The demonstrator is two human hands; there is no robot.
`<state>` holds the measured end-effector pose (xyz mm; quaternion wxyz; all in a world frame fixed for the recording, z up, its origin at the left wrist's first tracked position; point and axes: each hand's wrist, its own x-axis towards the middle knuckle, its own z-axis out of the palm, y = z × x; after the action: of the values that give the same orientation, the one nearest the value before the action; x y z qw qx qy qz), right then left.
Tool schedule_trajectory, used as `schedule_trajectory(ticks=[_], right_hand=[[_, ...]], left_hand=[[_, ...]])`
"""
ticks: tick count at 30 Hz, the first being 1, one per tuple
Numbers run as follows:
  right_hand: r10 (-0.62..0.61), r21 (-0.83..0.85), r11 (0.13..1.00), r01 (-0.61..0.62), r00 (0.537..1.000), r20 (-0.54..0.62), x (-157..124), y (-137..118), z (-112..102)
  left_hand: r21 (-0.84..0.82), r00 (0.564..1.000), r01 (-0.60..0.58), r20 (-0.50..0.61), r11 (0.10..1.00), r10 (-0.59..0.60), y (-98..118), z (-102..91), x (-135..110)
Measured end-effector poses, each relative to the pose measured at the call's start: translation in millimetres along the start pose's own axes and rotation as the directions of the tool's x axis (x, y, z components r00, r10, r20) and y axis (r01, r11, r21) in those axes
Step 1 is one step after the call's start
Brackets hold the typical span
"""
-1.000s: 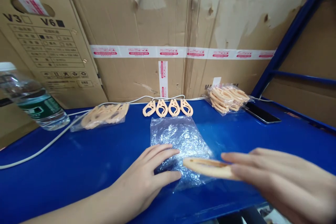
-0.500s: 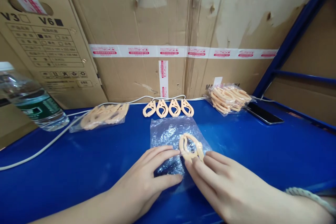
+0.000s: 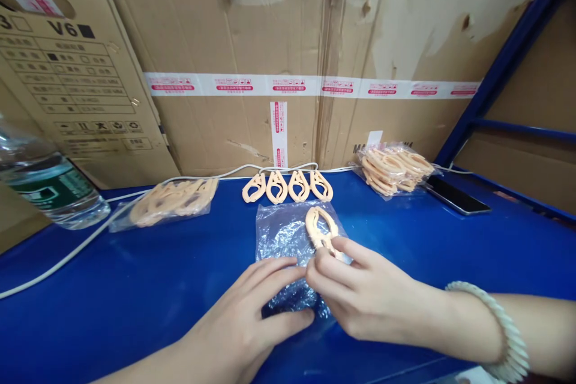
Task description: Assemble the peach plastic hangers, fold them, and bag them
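My right hand [image 3: 364, 294] pinches the lower end of a beige plastic folding hanger [image 3: 333, 225], holding it over the right part of a clear plastic bag [image 3: 274, 231]. The bag lies flat on the blue tabletop. My left hand [image 3: 249, 309] rests on the bag's lower left with its fingers stretched and its thumb apart, holding nothing. Its fingertips come close to those of my right hand. Beyond the bag, several matching hangers [image 3: 270, 192] stand side by side in a row.
Bagged hangers lie at the left [image 3: 173, 201] and at the back right [image 3: 391, 169]. A phone [image 3: 456, 195] lies beside the right pack. A water bottle [image 3: 49, 189] stands far left near a white cable [image 3: 67, 264]. Cardboard boxes [image 3: 225, 132] wall off the back.
My right hand has moved slightly up and left with the hanger, which now sits farther from me and more upright. My left hand stays nearly still. The view has shifted a little.
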<state>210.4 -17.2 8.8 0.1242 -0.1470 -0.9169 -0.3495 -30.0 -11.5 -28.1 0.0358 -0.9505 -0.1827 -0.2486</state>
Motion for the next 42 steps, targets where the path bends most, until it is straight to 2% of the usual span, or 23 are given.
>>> schedule_trajectory(ticks=[2,5,8,10,11,13,15,16,17,19,22,26,29,31,32,33,36,39,42], right_hand=[[-0.028,-0.026,0.999,0.028,0.999,0.017,-2,3,2],[0.012,0.021,1.0,-0.014,0.998,0.06,-3,9,-5],[0.078,0.294,0.951,-0.093,0.995,0.06,0,28,-18],[0.182,0.496,0.849,-0.181,0.982,0.046,1,53,-17],[0.244,0.511,0.83,-0.223,0.969,0.027,1,68,-11],[0.339,0.377,0.858,-0.347,0.936,0.091,-2,101,15],[0.399,0.182,0.868,-0.462,0.868,0.296,-8,131,50],[0.39,0.136,0.867,-0.48,0.821,0.417,-12,143,68],[0.368,0.134,0.868,-0.477,0.802,0.471,-15,153,84],[0.356,0.131,0.867,-0.482,0.781,0.513,-20,166,107],[0.37,0.128,0.859,-0.496,0.774,0.514,-27,174,116],[0.385,0.133,0.836,-0.532,0.742,0.549,-43,176,100],[0.365,0.173,0.809,-0.562,0.711,0.601,-61,173,81],[0.357,0.203,0.796,-0.571,0.713,0.604,-73,168,66],[0.364,0.208,0.79,-0.576,0.715,0.596,-79,165,58],[0.379,0.21,0.785,-0.582,0.72,0.581,-83,161,50],[0.466,0.195,0.777,-0.599,0.755,0.461,-91,147,22],[0.55,0.157,0.791,-0.591,0.8,0.241,-87,129,-9],[0.534,0.118,0.84,-0.529,0.845,-0.01,-73,106,-41]], left_hand=[[-0.013,0.999,0.032,-0.017,0.999,-0.032,0,3.0,-2],[-0.007,1.0,0.031,-0.005,0.999,-0.031,-1,7.4,-5],[0.002,0.999,-0.013,-0.034,1.0,0.013,-3,8.0,-6],[-0.004,0.998,-0.015,-0.065,1.0,0.015,-2,4.5,-4],[-0.01,0.998,-0.01,-0.07,1.0,0.01,-1,1.9,-3],[-0.018,0.998,0.011,-0.059,1.0,-0.012,2,-3.9,-1],[-0.018,0.999,0.021,-0.048,1.0,-0.022,4,-8.1,1],[-0.014,0.998,0.019,-0.052,1.0,-0.02,4,-8.9,1],[-0.006,0.998,0.009,-0.066,1.0,-0.009,4,-8.8,1],[0.019,0.994,-0.024,-0.105,1.0,0.026,2,-6.2,0],[0.057,0.984,-0.072,-0.157,0.996,0.081,-3,0.3,-1],[0.055,0.985,-0.052,-0.162,0.997,0.06,-3,3.7,0],[0.033,0.983,-0.026,-0.181,0.999,0.031,3,-2.1,4],[0.011,0.986,-0.01,-0.164,1.0,0.012,7,-8.6,6],[-0.003,0.994,0.012,-0.105,1.0,-0.013,8,-11.6,7],[-0.014,0.996,0.003,-0.091,1.0,-0.004,9,-14.1,7],[-0.046,0.998,-0.001,-0.069,0.999,-0.002,11,-16.8,5],[-0.042,0.998,0.028,-0.058,0.999,-0.03,12,-15.7,2],[-0.004,0.999,0.008,-0.042,1.0,-0.008,13,-15.7,0]])
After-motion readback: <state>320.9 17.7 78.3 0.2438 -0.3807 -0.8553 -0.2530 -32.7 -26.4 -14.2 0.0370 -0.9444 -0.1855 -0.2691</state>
